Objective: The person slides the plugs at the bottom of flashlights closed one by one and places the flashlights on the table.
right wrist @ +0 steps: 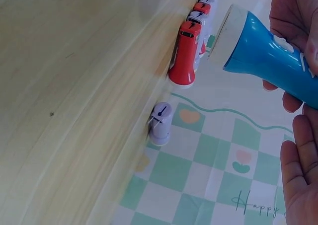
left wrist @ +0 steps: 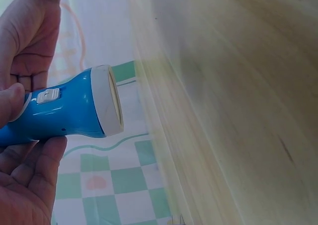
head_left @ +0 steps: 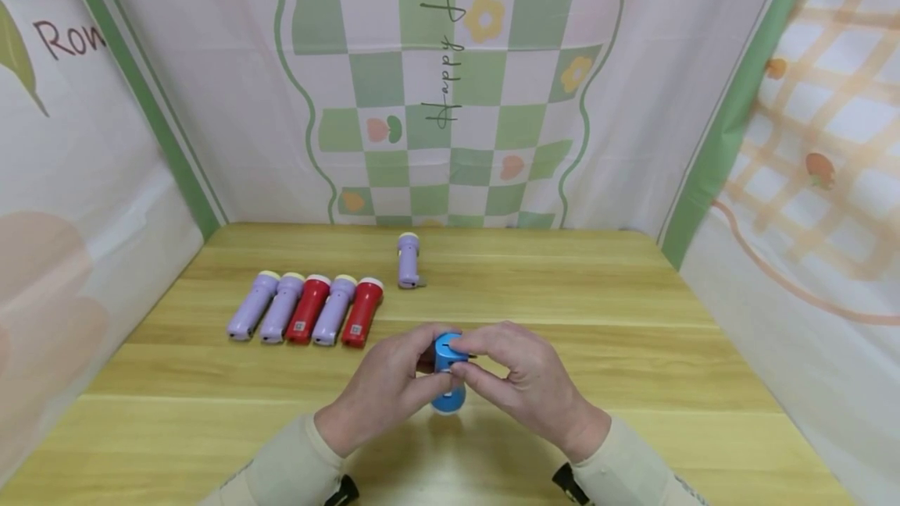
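A blue flashlight [head_left: 448,399] is upright over the table with its white-rimmed lens facing down. My left hand [head_left: 390,377] grips its body between thumb and fingers. At the tail end, the thumb and index finger of my right hand [head_left: 530,377] pinch the edge, where a small dark part sticks out. In the left wrist view the flashlight [left wrist: 69,106] shows a white slide switch [left wrist: 48,95]. The right wrist view shows my right hand [right wrist: 305,180] with its other fingers stretched out beneath the flashlight [right wrist: 266,48].
Left on the wooden table [head_left: 598,279], several purple and red flashlights lie in a row, including a red flashlight [head_left: 363,312] at its right end. A single purple flashlight [head_left: 408,260] lies farther back, a small part jutting from its tail. Patterned curtains [head_left: 422,84] surround the table.
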Demonstrator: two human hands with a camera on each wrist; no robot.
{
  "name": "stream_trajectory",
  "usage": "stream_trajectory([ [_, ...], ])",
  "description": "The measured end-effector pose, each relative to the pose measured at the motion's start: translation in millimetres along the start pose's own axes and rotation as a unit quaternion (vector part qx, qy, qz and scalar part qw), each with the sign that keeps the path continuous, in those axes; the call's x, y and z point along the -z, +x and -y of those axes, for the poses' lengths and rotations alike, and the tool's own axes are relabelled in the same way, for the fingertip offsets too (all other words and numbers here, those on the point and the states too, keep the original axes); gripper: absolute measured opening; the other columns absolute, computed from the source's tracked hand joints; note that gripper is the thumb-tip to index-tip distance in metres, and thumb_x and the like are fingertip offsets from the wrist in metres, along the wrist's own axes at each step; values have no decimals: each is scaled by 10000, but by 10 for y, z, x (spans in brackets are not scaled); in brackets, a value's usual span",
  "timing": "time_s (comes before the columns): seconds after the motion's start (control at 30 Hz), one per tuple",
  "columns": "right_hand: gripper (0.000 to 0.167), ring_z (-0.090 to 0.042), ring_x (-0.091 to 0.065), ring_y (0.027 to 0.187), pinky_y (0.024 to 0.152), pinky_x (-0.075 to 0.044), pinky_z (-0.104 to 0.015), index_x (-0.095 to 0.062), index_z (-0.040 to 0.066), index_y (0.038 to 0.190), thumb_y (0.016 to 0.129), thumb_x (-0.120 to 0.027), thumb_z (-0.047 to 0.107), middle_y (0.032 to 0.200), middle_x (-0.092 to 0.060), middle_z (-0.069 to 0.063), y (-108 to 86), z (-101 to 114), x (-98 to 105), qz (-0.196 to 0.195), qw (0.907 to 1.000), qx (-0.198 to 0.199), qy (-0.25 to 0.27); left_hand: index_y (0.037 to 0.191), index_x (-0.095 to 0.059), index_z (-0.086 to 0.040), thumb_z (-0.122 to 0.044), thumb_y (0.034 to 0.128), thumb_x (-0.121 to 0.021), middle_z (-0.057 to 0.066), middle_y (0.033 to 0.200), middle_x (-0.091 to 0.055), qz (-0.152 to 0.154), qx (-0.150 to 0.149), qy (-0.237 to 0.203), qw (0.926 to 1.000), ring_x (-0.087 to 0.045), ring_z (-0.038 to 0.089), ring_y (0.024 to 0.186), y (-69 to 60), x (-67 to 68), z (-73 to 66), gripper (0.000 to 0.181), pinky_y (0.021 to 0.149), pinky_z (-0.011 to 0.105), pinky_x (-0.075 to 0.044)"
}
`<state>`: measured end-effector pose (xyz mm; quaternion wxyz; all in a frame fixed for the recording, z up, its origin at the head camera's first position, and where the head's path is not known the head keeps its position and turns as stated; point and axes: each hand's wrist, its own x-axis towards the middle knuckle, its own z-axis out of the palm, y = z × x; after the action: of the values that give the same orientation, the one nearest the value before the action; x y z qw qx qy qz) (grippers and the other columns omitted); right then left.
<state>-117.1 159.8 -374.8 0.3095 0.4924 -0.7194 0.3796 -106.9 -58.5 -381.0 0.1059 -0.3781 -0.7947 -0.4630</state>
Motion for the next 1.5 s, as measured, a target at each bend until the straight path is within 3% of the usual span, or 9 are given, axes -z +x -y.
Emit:
stream_trajectory([
  [0.23, 237, -166, -731, 989, 940, -551, -206, -747, 109, 1187, 996, -726, 247, 1094, -785, -9, -4, 4, -5, 53, 10000, -17, -71, 1253, -621, -115, -148, 990, -730, -31, 1061, -733, -4, -44, 44, 10000, -688, 31, 864, -5, 3, 0, 287, 799, 196, -604],
  [0.87, 279, -130, -699, 958, 838, -562, -199, -734, 144, 1271, 1030, -675, 273, 1089, -748, 13, -32, -5, -14, 254, 9988, 36, -426, 1254, -625, -147, -173, 989, -735, -54, 1060, -725, 49, 173, 15, 9998, -676, 18, 858, -17, 13, 4, 289, 795, 207, -605],
  [1.5, 298, -94, -629, 897, 758, -488, -132, -714, 159, 1307, 1048, -640, 285, 1072, -694, 24, -39, 1, -30, 374, 9981, -83, -489, 1279, -623, -137, -175, 988, -737, -38, 1101, -739, 37, 187, 18, 9998, -696, 40, 892, -24, 9, 16, 314, 813, 208, -604],
])
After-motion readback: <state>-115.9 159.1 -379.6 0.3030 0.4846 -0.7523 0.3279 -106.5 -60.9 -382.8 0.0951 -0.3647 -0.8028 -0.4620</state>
